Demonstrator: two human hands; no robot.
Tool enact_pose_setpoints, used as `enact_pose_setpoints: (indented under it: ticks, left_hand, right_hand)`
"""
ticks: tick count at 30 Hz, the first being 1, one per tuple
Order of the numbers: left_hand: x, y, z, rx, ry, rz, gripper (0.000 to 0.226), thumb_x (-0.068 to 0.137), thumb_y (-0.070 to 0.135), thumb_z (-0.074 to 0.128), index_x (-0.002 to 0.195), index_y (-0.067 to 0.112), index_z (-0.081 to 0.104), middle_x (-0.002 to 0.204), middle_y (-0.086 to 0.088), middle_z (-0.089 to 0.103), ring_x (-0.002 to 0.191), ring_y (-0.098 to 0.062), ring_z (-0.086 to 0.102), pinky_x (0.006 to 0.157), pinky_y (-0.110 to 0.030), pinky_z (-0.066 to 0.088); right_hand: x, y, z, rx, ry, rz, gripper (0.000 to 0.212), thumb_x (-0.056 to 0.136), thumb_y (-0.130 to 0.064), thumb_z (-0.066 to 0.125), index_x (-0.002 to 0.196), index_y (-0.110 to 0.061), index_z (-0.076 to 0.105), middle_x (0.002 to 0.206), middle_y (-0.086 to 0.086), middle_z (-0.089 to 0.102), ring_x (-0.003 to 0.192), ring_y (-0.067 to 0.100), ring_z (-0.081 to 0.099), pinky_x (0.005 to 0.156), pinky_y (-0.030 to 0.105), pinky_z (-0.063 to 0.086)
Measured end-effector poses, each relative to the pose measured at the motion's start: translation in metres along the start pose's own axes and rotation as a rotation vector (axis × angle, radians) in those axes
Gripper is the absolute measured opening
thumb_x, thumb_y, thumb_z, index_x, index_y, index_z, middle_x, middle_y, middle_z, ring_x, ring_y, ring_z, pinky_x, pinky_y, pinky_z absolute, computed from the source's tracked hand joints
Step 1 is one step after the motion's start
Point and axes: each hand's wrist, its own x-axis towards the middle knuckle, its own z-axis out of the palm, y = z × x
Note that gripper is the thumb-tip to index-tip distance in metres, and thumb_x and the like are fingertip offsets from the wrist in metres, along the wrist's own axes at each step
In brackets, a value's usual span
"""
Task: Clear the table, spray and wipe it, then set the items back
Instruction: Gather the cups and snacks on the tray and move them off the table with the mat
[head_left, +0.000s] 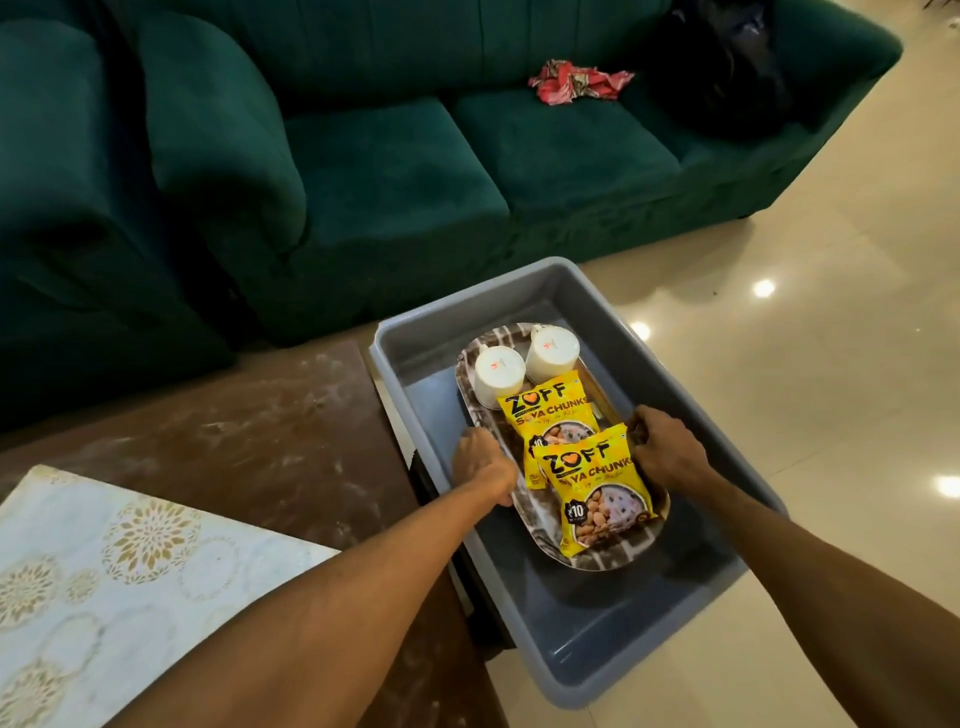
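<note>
An oval patterned tray (597, 558) sits inside a grey plastic tub (597, 649) on the floor beside the brown marble table (249, 447). On the tray stand two white cups (498, 376) upside down and lie two yellow snack packets (597, 488). My left hand (483, 462) grips the tray's left rim. My right hand (665, 449) grips its right rim, fingers curled over the edge by the packets.
A dark green sofa (395, 166) stands behind the table and tub, with a red crumpled cloth (576, 80) on its seat. A white floral mat (104, 582) lies on the table's near left. Glossy cream floor tiles (831, 364) spread to the right.
</note>
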Motion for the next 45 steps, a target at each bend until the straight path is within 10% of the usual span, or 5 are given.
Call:
enact_pose_setpoints:
  ticks: [12,16,23,34,45]
  left_hand:
    - [-0.013,0.000,-0.010,-0.126,-0.117,-0.065,0.050,0.084,0.004,0.071,0.127,0.003,0.046,0.124,-0.013,0.063,0.103,-0.036,0.069,0.074,-0.043,0.063]
    - [-0.049,-0.021,-0.058,-0.304,-0.102,0.091,0.043,0.090,0.004,0.057,0.132,0.009,0.049,0.106,-0.008,0.065,0.098,-0.031,0.069,0.086,-0.047,0.060]
    - [-0.115,-0.121,-0.176,-0.479,0.478,0.276,0.039,0.097,0.008,0.061,0.133,0.022,0.057,0.113,0.010,0.064,0.098,-0.003,0.063,0.080,-0.011,0.051]
    - [-0.171,-0.359,-0.263,-0.675,0.865,-0.531,0.046,0.095,0.015,0.066,0.138,0.007,0.051,0.141,-0.014,0.049,0.127,-0.033,0.052,0.103,-0.048,0.048]
    - [-0.166,-0.402,-0.252,-0.830,0.630,-0.815,0.072,0.089,0.017,0.072,0.150,0.007,0.034,0.155,-0.015,0.026,0.137,-0.040,0.030,0.104,-0.054,0.044]
  right_hand:
    - [0.002,0.005,0.014,0.058,0.029,0.019,0.017,0.092,-0.015,0.066,0.109,-0.014,0.065,0.108,0.008,0.071,0.094,0.026,0.065,0.083,0.045,0.055]
    - [-0.035,-0.025,0.010,0.079,0.336,0.009,0.036,0.088,-0.002,0.061,0.123,-0.007,0.063,0.124,0.016,0.062,0.110,0.036,0.059,0.093,0.050,0.050]
    - [-0.138,-0.171,0.063,0.278,0.544,-0.386,0.024,0.089,-0.002,0.062,0.112,-0.008,0.064,0.117,0.011,0.057,0.107,0.030,0.053,0.090,0.040,0.043]
    - [-0.194,-0.355,0.243,0.126,-0.241,-0.600,0.049,0.095,-0.028,0.063,0.139,-0.009,0.051,0.139,0.013,0.053,0.131,0.032,0.046,0.105,0.041,0.037]
    - [-0.162,-0.382,0.291,-0.287,-0.042,-0.514,0.059,0.089,-0.046,0.067,0.119,0.002,0.051,0.124,0.022,0.044,0.118,0.039,0.039,0.099,0.046,0.035]
